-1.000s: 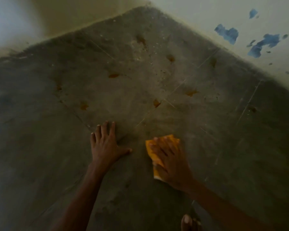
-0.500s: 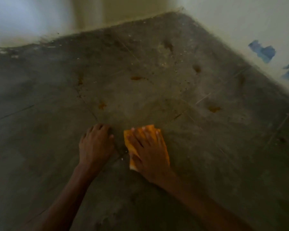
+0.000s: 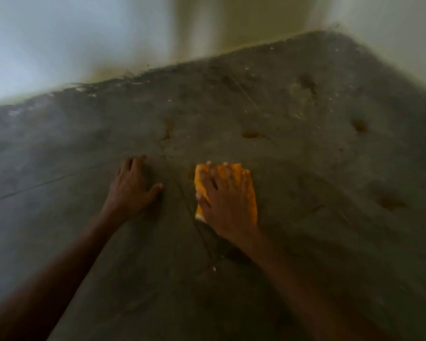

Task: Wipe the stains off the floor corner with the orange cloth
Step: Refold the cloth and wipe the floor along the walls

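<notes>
The orange cloth (image 3: 249,190) lies folded flat on the grey concrete floor (image 3: 305,242), near the middle of the view. My right hand (image 3: 225,201) presses down on it with fingers spread, covering most of it. My left hand (image 3: 133,185) rests palm down on the bare floor to the cloth's left, holding nothing. Brownish-orange stains mark the floor beyond the hands: one stain (image 3: 250,134) just ahead of the cloth, another (image 3: 167,134) to its left, and a third (image 3: 360,125) farther right. The picture is blurred.
Two pale walls meet at the far corner (image 3: 340,28). Dust and white crumbs (image 3: 133,81) line the wall's foot. More stains lie near the corner (image 3: 308,83) and at the right (image 3: 389,203). A thin crack (image 3: 190,210) runs between my hands.
My right hand has slid the cloth forward and leftward over a stain. The left hand has shifted ahead too. The view has swung left, so the blue wall patches are out of sight.
</notes>
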The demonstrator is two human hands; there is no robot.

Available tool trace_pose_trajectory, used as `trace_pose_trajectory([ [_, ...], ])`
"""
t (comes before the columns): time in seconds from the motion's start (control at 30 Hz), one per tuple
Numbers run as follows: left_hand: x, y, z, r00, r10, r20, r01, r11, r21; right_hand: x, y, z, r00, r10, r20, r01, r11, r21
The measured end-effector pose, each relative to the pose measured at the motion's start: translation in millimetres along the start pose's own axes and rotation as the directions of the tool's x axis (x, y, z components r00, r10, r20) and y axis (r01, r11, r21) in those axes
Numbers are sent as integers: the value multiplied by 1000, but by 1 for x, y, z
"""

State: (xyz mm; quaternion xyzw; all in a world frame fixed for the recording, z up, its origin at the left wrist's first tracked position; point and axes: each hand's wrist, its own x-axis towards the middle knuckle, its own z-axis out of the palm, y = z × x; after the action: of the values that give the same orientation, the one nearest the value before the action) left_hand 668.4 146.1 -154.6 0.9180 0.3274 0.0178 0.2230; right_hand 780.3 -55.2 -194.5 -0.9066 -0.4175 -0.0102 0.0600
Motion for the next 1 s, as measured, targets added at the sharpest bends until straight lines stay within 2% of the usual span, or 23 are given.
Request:
trace_pose_trajectory([
  [0.03,18,-14,-11,996,-41,74,41,999,2,-1,-2,0,998,-63,4,63,998,2],
  [0.1,43,-34,-20,972,-70,223,44,992,118,-2,11,-1,994,-114,-3,114,993,19],
  [0.17,54,-42,-19,947,-54,315,-11,980,200,27,21,2,997,-71,-27,71,997,15],
  [0.3,60,-56,-2,959,-19,283,-36,981,188,165,-27,11,999,47,9,-48,996,80],
  [0.37,58,-60,-2,963,-22,268,-29,982,185,211,-59,13,999,6,52,-10,996,87],
  [0.43,57,-60,-2,965,-24,261,-27,981,190,220,-73,14,996,-37,80,35,999,23],
  [0.47,56,-57,-3,965,-25,263,-27,981,194,211,-74,11,994,-68,89,68,998,2],
  [0.57,52,-56,-4,980,-13,201,-20,986,165,147,-61,-4,941,-318,118,320,947,2],
  [0.67,48,-53,-6,976,-4,218,-26,990,137,100,-27,-6,831,-533,160,537,843,17],
  [0.7,50,-55,-5,979,4,206,-31,991,129,112,-16,0,830,-530,173,537,844,11],
  [0.73,48,-57,-1,984,9,178,-31,992,124,131,-11,4,869,-462,174,470,883,-4],
  [0.8,48,-60,0,990,22,142,-40,991,125,195,-29,13,973,-216,86,216,976,6],
  [0.87,49,-62,3,991,17,130,-33,992,126,252,-71,18,998,-41,46,37,997,72],
  [0.93,47,-62,3,991,41,125,-52,995,82,274,-112,23,997,-66,38,63,995,72],
  [1.0,44,-65,-3,998,57,3,-56,987,-148,263,-129,22,984,-177,17,176,982,63],
])
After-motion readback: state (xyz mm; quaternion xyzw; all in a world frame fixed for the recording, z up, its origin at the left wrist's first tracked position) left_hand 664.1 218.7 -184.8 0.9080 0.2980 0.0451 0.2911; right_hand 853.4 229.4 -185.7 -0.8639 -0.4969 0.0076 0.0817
